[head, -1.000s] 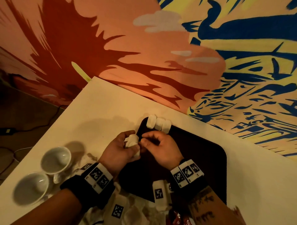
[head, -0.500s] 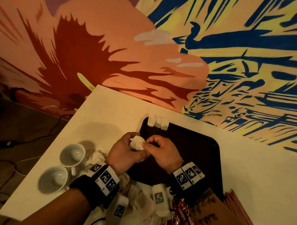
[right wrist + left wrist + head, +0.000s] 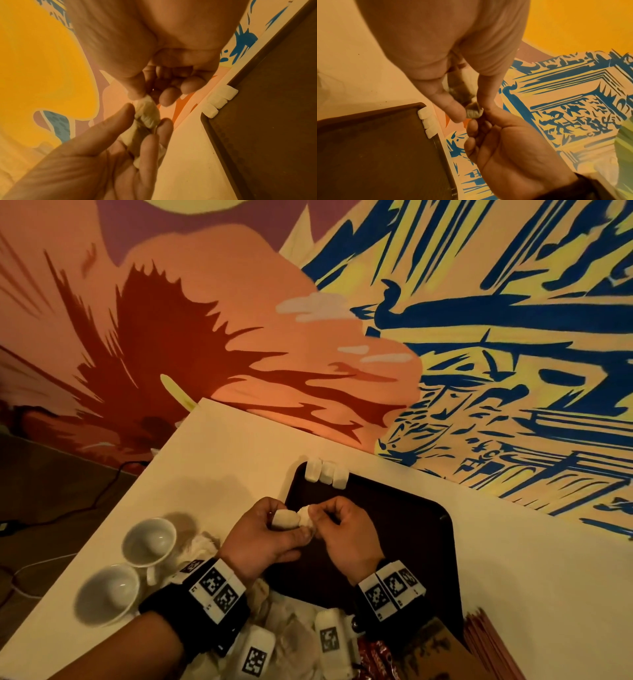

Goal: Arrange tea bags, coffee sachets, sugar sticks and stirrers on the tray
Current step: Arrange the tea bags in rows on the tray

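Over tray [image 3: 394, 518] at 9 o'clock edge, left hand [image 3: 263, 539] and right hand [image 3: 346, 539] both pinch one tea bag [image 3: 291, 517]. Three bags [image 3: 327, 473] lean at 11 o'clock rim. Cups [image 3: 147, 539] on bench [image 3: 219, 460].

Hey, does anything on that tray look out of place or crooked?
Slightly: the three tea bags overhang the far corner rim of the tray, not lying flat inside. Nothing looks spilled or torn.
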A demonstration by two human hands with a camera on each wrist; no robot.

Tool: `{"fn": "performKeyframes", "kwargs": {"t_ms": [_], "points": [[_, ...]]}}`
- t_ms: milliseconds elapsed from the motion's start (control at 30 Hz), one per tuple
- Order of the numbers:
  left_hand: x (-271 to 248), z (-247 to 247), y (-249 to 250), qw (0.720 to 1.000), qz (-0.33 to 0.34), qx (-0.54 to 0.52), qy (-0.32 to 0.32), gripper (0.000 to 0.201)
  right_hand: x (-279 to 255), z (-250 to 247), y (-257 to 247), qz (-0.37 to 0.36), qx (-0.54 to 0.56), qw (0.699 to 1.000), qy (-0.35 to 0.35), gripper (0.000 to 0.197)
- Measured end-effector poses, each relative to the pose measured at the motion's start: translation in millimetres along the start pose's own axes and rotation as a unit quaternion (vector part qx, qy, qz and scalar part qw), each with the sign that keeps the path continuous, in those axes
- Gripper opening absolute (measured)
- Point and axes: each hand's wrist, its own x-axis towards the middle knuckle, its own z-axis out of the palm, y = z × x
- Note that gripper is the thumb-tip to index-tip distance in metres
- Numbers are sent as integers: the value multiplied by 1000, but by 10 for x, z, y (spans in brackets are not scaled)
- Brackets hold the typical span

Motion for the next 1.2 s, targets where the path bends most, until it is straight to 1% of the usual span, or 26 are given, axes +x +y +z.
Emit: {"fn": "performKeyframes", "kwargs": {"t_ms": [33,133,167,233,267,300,333,433,467,533,600,667,767,800,833,900,933,967,1067,1200], "points": [[22,13,-4,1000,5,9,8,48,-3,9,16,5,3,1000,2,15],[99,41,-16,998,26,44,36,39,3,3,71,28,33,999,-6,14],[127,41,-23,997,32,63,39,38,6,-7,95,30,52,998,-20,14],[185,35,-43,994,41,99,33,39,41,-34,133,20,63,995,-69,21],[210,35,-50,992,41,114,30,40,67,-40,142,10,50,994,-92,19],[245,37,-63,991,37,123,29,42,122,-43,167,2,38,994,-106,12],[238,35,-60,991,31,125,26,46,147,-50,152,-6,34,994,-107,7],[310,46,-96,992,21,126,25,58,307,-48,194,-7,50,996,-78,14],[348,51,-109,991,21,128,30,56,362,-42,214,-5,57,995,-78,12],[411,65,-128,992,18,120,47,44,429,-31,235,-5,62,993,-96,6],[499,72,-155,990,15,128,63,36,514,-23,268,-2,64,992,-112,4],[571,61,-177,986,23,155,65,34,611,-13,308,5,61,991,-116,6],[642,22,-173,982,22,178,65,38,730,21,359,29,76,991,-102,11],[668,19,-169,984,17,165,65,38,759,35,374,33,86,991,-102,12],[683,30,-157,990,6,128,65,37,773,43,380,29,93,990,-103,14],[715,52,-123,997,-28,23,69,30,799,49,372,14,114,988,-108,16],[718,57,-103,997,-38,-9,67,25,807,44,359,9,131,985,-111,16],[729,53,-93,997,-37,-8,63,23,825,43,353,8,149,982,-114,17],[766,54,-81,997,-17,56,50,21,862,44,341,10,174,978,-113,19],[820,52,-94,992,-2,100,72,17,865,77,386,37,180,980,-83,17]]}}
